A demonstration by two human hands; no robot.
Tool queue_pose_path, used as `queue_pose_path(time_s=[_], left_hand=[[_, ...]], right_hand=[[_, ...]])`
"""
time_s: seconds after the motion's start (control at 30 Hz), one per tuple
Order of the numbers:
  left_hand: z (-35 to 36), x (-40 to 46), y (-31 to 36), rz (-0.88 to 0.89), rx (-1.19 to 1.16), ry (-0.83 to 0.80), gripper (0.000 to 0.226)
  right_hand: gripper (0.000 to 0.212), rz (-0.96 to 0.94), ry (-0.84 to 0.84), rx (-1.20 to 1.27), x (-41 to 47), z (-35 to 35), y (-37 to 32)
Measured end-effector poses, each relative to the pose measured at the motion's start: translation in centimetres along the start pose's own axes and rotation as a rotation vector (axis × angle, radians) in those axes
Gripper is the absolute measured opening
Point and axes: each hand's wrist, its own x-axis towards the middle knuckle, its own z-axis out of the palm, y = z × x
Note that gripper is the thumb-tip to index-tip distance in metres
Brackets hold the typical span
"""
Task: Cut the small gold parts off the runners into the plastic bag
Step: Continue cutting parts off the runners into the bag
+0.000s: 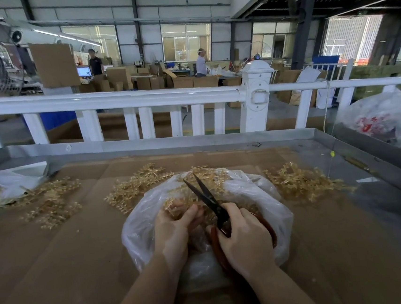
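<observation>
Item: plastic bag (pixel 259 187), thin, translucent white, crinkled, mouth spread wide; lies at bench centre on flat brown cardboard sheets (pixel 58 263).

Item: scissors (pixel 205 195), dark metal blades, red-brown loop handles. Long axis runs from 5 o'clock to 11 o'clock, tips pointing away from the worker toward 11; blades parted in a narrow V over the bag mouth.

Right hand (pixel 246 240): fingers curled through and round the scissor handles, firm hold.

Left hand (pixel 175 227): thumb and fingers pinch a gold runner (pixel 175 204), a thin branched sprig bristling with small gold parts, held inside the bag mouth just beside the blades.

Loose stock: heaps of gold runners, spiky and twig-like, at 10 o'clock of the bag (pixel 50 203), at 11 o'clock (pixel 134 187) and at 2 o'clock (pixel 300 181).

Surface: grey metal tray bench (pixel 193 144) with raised rim, cardboard-lined.

Room: white railing (pixel 116 101) behind the bench at 12 o'clock; beyond it a factory hall with stacked cartons and two distant persons. Another filled white bag (pixel 382 114) at 2 o'clock.
</observation>
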Motion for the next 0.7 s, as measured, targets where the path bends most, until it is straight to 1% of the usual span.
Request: queue_pose_path(time_s=[0.2, 0.3, 0.4, 0.47, 0.57, 0.7], left_hand=[[-0.05, -0.36, 0.23, -0.047, -0.094, -0.019, 0.019], [-0.20, -0.01, -0.18, -0.009, -0.076, 0.014, 0.014], [-0.32, 0.27, -0.43, 0.027, -0.085, 0.016, 0.001], [-0.40, 0.33, -0.47, 0.039, -0.120, 0.008, 0.002], [-0.34, 0.27, -0.62, 0.039, -0.149, -0.006, 0.016], [-0.26, -0.02, -0.61, 0.070, -0.128, -0.060, 0.021]], right_hand=[[0.043, -0.003, 0.032, 0.036, -0.24, -0.26, -0.09], [0.043, -0.004, 0.041, 0.036, -0.27, -0.27, -0.11], [0.043, -0.004, 0.059, 0.038, -0.30, -0.16, -0.13], [0.043, -0.003, 0.065, 0.034, -0.31, -0.08, -0.11], [0.044, -0.006, 0.055, 0.021, -0.31, -0.06, -0.04], [0.043, -0.012, 0.060, 0.020, -0.30, 0.03, 0.00]])
